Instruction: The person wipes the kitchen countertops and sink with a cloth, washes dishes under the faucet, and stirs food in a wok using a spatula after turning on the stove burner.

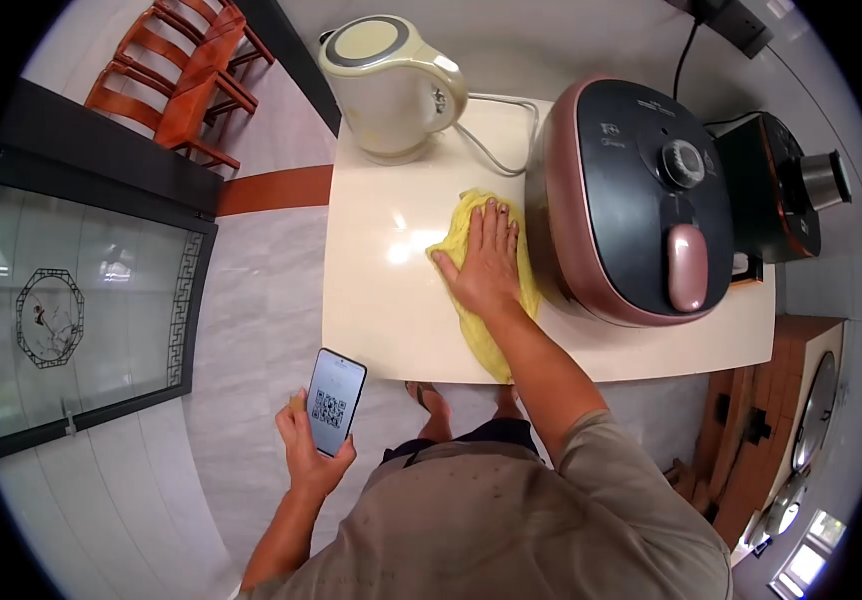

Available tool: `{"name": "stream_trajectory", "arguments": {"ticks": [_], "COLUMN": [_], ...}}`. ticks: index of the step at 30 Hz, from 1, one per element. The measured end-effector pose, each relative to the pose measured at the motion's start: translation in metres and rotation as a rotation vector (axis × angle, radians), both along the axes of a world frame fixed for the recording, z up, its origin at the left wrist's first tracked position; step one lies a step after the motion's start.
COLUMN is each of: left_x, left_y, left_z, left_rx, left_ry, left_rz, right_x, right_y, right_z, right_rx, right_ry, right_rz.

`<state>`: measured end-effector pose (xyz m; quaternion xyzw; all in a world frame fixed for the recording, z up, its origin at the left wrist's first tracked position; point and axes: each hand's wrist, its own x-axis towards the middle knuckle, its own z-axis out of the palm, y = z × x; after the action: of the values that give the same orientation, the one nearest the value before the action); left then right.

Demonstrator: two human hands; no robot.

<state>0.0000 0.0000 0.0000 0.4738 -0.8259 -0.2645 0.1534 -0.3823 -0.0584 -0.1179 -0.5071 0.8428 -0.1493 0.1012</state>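
My left hand point(313, 447) is wrapped round a smartphone point(336, 403), whose lit screen shows a QR code. It holds the phone out to the left of my body, beyond the table's front left corner. My right hand point(486, 262) lies flat with fingers spread on a yellow cloth point(486, 335), pressing it onto the cream tabletop point(381, 300). The cloth is bunched and runs toward the table's front edge. Just right of the cloth stands a large pink and black cooker point(641, 200) with a round knob. Part of the cloth is hidden under my hand and forearm.
At the back left of the table stands a cream electric kettle point(381, 95), its grey cord point(496, 150) looping behind. Right of the cooker is a dark appliance point(781, 190) with a metal cup. A glass door point(81, 300) and wooden chairs point(191, 75) are at left.
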Motion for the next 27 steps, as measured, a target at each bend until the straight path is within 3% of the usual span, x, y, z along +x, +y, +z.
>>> {"name": "stream_trajectory", "arguments": {"ticks": [6, 11, 16, 19, 27], "left_x": [0.032, 0.060, 0.077, 0.081, 0.104], "left_y": [0.005, 0.027, 0.039, 0.041, 0.043], "left_z": [-0.007, -0.014, -0.031, -0.038, -0.033], "left_rx": [-0.058, 0.023, 0.109, 0.118, 0.079], "left_ry": [-0.061, -0.057, -0.025, -0.016, -0.060], "left_rz": [0.098, 0.232, 0.333, 0.367, 0.409], "right_x": [-0.020, -0.021, 0.036, 0.081, 0.099], "right_y": [-0.075, -0.098, -0.097, -0.127, -0.217], "right_z": [-0.015, -0.015, -0.012, -0.007, -0.025], "right_rx": [-0.153, -0.090, -0.024, -0.126, -0.121], "right_ry": [0.082, 0.111, 0.140, 0.090, 0.199], "right_rz": [-0.086, -0.097, 0.277, 0.432, 0.381]}}
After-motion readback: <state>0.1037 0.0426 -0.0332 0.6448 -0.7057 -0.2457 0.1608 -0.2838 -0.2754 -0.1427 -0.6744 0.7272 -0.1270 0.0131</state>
